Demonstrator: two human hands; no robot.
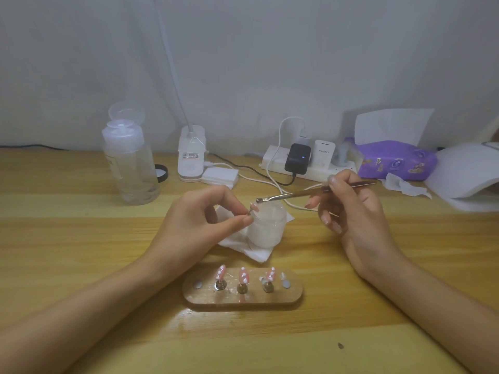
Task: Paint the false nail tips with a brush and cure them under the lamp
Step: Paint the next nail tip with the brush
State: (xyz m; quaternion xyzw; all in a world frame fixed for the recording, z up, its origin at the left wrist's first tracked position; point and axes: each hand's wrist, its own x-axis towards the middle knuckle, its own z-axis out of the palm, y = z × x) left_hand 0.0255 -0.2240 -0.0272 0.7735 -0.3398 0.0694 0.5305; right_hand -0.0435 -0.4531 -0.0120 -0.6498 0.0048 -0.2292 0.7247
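My left hand (201, 220) pinches a small metal peg carrying a pink false nail tip (254, 207) just above a frosted white jar (266, 225). My right hand (348, 209) grips a thin metal brush (297, 195) like a pen; its bristle end hovers close above the held tip. A wooden oval stand (242, 291) lies near me with three pink nail tips (243, 276) with white dots upright on pegs and a bare magnet spot at its left end. The white curing lamp (467, 179) is at the right edge, partly cut off.
A clear pump bottle (129, 163) stands back left beside a black lid. A clip lamp base (191, 157), cotton pads (220, 177), a power strip (307, 163) with chargers and trailing cables, and a purple tissue pack (394, 159) line the back. A tissue lies under the jar.
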